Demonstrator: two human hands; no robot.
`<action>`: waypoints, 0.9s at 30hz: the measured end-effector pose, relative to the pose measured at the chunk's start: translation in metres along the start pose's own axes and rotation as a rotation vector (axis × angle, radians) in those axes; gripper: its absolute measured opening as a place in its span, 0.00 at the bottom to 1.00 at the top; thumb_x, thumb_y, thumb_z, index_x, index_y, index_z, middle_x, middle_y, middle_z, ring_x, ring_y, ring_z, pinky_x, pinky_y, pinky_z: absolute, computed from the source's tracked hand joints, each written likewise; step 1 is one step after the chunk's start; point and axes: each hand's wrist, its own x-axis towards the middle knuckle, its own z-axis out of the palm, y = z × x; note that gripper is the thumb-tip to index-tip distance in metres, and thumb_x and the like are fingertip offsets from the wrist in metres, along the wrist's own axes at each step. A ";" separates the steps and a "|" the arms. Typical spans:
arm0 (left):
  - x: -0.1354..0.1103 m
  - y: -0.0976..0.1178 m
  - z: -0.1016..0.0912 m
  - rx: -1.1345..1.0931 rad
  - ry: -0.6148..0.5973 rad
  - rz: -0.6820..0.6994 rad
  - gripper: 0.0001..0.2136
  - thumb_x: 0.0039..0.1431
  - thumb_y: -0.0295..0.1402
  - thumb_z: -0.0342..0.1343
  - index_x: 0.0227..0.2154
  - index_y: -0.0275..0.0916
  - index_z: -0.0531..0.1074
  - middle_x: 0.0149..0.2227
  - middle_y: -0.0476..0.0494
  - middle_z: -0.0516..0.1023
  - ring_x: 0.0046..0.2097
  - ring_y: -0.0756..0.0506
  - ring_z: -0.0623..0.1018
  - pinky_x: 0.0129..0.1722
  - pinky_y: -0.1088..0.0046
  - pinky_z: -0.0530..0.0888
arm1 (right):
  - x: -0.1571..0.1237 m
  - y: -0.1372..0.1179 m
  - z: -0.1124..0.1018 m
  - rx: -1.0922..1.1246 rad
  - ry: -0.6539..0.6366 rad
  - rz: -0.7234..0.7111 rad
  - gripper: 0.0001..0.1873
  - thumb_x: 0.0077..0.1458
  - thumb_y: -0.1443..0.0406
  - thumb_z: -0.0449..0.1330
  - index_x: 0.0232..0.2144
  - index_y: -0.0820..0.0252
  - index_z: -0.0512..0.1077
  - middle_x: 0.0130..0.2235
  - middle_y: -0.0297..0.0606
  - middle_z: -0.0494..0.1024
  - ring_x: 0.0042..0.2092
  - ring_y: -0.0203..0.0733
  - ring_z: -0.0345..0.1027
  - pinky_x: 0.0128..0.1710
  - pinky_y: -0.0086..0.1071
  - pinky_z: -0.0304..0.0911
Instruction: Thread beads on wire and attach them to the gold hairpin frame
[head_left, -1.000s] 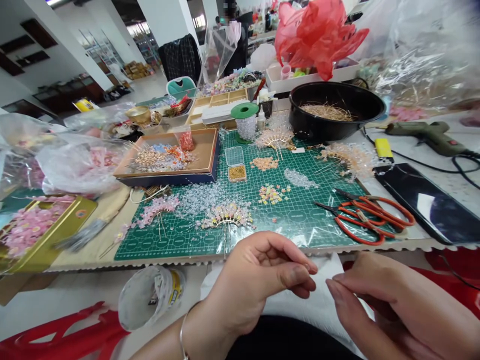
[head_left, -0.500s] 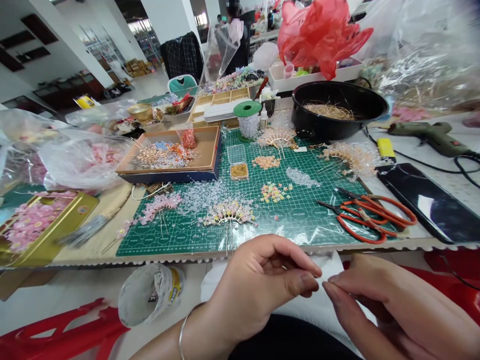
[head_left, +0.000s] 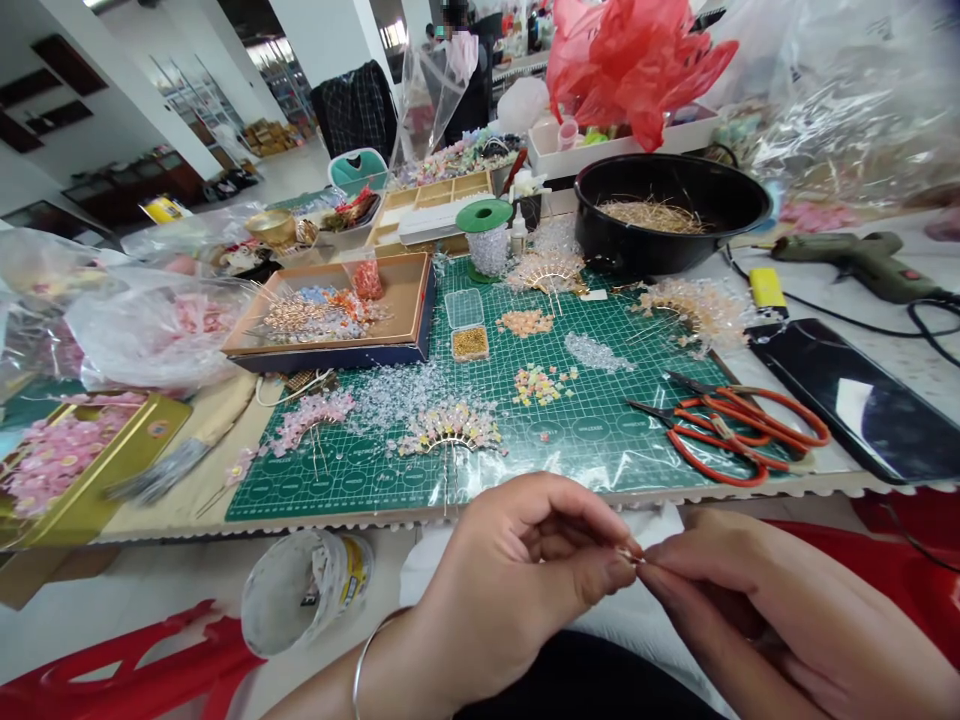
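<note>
Over my lap, just in front of the table edge, my left hand point(head_left: 525, 580) pinches a tiny shiny piece point(head_left: 628, 556) between thumb and forefinger; its kind is too small to tell. My right hand point(head_left: 787, 600), closed in a pinch, meets it at the fingertips, and what it grips is hidden. On the green cutting mat point(head_left: 585, 455) beyond lies a beaded hair comb point(head_left: 452, 430) with pink and yellow flowers. Near it are a pink beaded piece point(head_left: 311, 420), clear beads point(head_left: 401, 395), small yellow and pink flower beads point(head_left: 541, 385) and peach ones point(head_left: 525, 322).
Orange-handled pliers and scissors point(head_left: 742, 430) lie at the mat's right, beside a dark phone point(head_left: 862, 400). Behind stand a black basin point(head_left: 675, 240), a wire spool point(head_left: 486, 235) and a cardboard box point(head_left: 405, 300). A gold tin point(head_left: 135, 450) sits left; a white bucket point(head_left: 277, 600) stands below.
My right hand has moved left, closing the gap, and its fingertips now meet those of my left hand. A tiny shiny piece shows between them. The view has shifted slightly.
</note>
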 end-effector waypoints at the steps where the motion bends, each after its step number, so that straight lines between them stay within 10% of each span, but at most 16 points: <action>1: 0.000 0.001 0.000 0.055 -0.010 0.006 0.06 0.54 0.32 0.69 0.32 0.38 0.78 0.29 0.49 0.80 0.32 0.52 0.78 0.35 0.78 0.75 | 0.000 0.002 -0.001 0.004 -0.011 -0.007 0.08 0.60 0.70 0.59 0.38 0.49 0.69 0.28 0.26 0.79 0.25 0.32 0.73 0.24 0.22 0.67; 9: 0.013 0.016 -0.001 1.104 -0.038 0.629 0.05 0.63 0.30 0.60 0.32 0.38 0.77 0.29 0.48 0.82 0.31 0.49 0.78 0.34 0.73 0.71 | -0.004 0.022 -0.004 0.108 -0.175 0.236 0.06 0.65 0.63 0.58 0.44 0.52 0.71 0.23 0.29 0.74 0.31 0.41 0.79 0.27 0.24 0.73; 20: 0.171 0.032 -0.001 1.912 -0.238 0.684 0.12 0.64 0.23 0.50 0.34 0.38 0.79 0.36 0.42 0.81 0.41 0.41 0.78 0.33 0.66 0.69 | 0.000 0.033 -0.020 0.089 0.012 0.259 0.10 0.63 0.67 0.52 0.32 0.50 0.71 0.25 0.28 0.75 0.25 0.35 0.72 0.22 0.21 0.68; 27: 0.201 0.018 0.009 1.982 -0.326 0.648 0.14 0.60 0.17 0.46 0.33 0.33 0.77 0.34 0.36 0.79 0.38 0.39 0.77 0.33 0.64 0.68 | 0.000 0.046 -0.023 0.186 -0.048 0.394 0.15 0.65 0.61 0.53 0.26 0.52 0.68 0.21 0.29 0.69 0.20 0.35 0.64 0.17 0.24 0.64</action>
